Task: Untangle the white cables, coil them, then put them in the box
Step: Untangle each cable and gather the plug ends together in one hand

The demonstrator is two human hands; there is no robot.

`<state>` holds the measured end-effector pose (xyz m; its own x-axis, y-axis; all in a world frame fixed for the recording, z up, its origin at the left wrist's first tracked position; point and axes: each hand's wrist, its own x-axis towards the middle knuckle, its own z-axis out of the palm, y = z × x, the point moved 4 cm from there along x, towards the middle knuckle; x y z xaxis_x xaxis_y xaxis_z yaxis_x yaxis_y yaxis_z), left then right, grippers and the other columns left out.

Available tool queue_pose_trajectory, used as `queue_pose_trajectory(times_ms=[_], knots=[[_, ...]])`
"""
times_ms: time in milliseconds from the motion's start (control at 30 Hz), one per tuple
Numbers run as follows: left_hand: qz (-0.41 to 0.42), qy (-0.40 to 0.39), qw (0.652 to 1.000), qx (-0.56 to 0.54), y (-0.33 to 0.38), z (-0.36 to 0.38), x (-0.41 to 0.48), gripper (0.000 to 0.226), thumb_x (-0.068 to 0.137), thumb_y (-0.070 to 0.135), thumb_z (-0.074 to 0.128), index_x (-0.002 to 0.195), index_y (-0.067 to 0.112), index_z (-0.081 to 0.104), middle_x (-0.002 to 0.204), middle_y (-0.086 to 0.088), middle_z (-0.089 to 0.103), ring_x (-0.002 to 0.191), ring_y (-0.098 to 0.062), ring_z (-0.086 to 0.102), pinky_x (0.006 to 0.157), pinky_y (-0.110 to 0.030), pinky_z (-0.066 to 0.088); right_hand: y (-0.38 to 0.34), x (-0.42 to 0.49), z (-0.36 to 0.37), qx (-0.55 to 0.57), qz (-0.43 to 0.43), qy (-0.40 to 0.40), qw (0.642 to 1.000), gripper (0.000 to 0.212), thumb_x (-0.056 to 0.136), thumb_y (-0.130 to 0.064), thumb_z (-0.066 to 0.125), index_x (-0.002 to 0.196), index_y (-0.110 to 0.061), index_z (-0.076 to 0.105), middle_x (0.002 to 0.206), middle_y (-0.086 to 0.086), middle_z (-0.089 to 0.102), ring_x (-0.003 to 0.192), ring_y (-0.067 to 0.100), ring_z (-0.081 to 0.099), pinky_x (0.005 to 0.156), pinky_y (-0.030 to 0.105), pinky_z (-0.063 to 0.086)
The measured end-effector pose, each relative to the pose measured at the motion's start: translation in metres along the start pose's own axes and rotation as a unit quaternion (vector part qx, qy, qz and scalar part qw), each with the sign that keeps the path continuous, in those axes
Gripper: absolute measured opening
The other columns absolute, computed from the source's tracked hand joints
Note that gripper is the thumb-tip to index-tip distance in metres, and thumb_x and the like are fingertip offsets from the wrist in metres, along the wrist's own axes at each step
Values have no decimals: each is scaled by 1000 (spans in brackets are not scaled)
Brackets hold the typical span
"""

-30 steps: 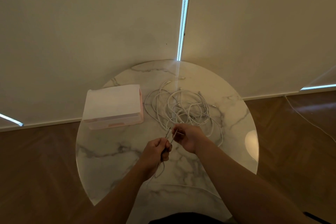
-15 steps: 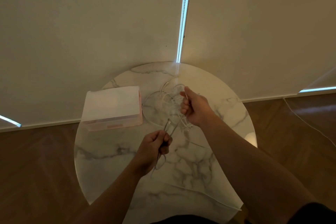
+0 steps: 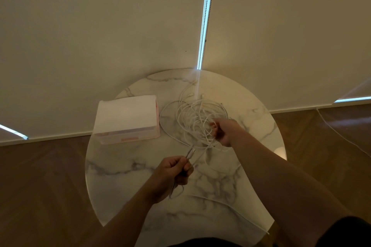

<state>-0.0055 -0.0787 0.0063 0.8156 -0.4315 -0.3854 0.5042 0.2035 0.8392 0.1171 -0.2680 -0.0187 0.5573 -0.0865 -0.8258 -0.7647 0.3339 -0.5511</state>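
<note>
Lying in a loose tangle on the far right part of a round marble counter (image 3: pixel 124 168), the white cables (image 3: pixel 192 116) sit just beside a box (image 3: pixel 126 118) with a white top and pale pink sides; whether the outermost loop touches the box cannot be told, and the inside of the box is hidden. The left hand (image 3: pixel 172 170), nearer the onlooker, is closed in a fist round cable, with two plug ends (image 3: pixel 190 152) sticking up out of it toward the tangle and a small loop hanging below; the run of cable inside the fist is concealed. The right hand (image 3: pixel 224 132) grips at the near right edge of the tangle, fingers curled round strands; the fingertips are turned away and the dim light merges the strands, so their number is unclear, as is which strand joins the two hands. One trailing strand (image 3: pixel 250 220) crosses the near part of the counter and passes over its near right edge, where its end is lost from sight. Drawn blinds (image 3: pixel 100 26) stand behind, wood floor (image 3: pixel 40 186) on both sides. Both forearms are cut off by the lower edge.
</note>
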Motion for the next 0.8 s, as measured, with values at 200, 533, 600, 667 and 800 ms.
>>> queue_pose_trajectory(times_ms=[200,533,600,667,800], knots=[[4,8,999,-40,-4,-1,0,28,95,25,46,72,11,49,72,-6,46,56,-13,23,54,-23,27,-56,-51,36,-43,-209,-101,972,25,99,-19,54,92,2,66,55,4,48,35,14,40,38,23,37],[40,25,999,-17,20,2,10,33,102,18,37,73,8,45,69,-6,47,55,-13,25,53,-22,28,-90,-78,35,-17,-298,-102,949,23,99,-16,51,94,2,65,49,1,38,42,14,31,42,23,32],[31,16,999,0,13,4,7,32,101,20,40,72,9,47,70,-7,46,55,-12,26,53,-22,26,-75,-55,23,-61,-206,-38,976,25,99,-16,50,92,3,63,44,-2,30,37,11,25,38,21,28],[21,6,1000,8,5,5,4,33,101,22,43,71,9,49,71,-7,45,55,-12,27,53,-23,26,-60,-39,11,-99,-141,-14,985,19,98,-10,49,93,4,60,41,-3,30,34,10,24,36,19,28],[7,-1,1000,7,0,6,2,33,101,21,42,71,10,51,72,-9,44,54,-11,26,54,-24,25,-67,-43,12,-62,-143,-62,986,21,99,-3,45,86,-1,62,59,4,48,42,10,41,42,21,44]])
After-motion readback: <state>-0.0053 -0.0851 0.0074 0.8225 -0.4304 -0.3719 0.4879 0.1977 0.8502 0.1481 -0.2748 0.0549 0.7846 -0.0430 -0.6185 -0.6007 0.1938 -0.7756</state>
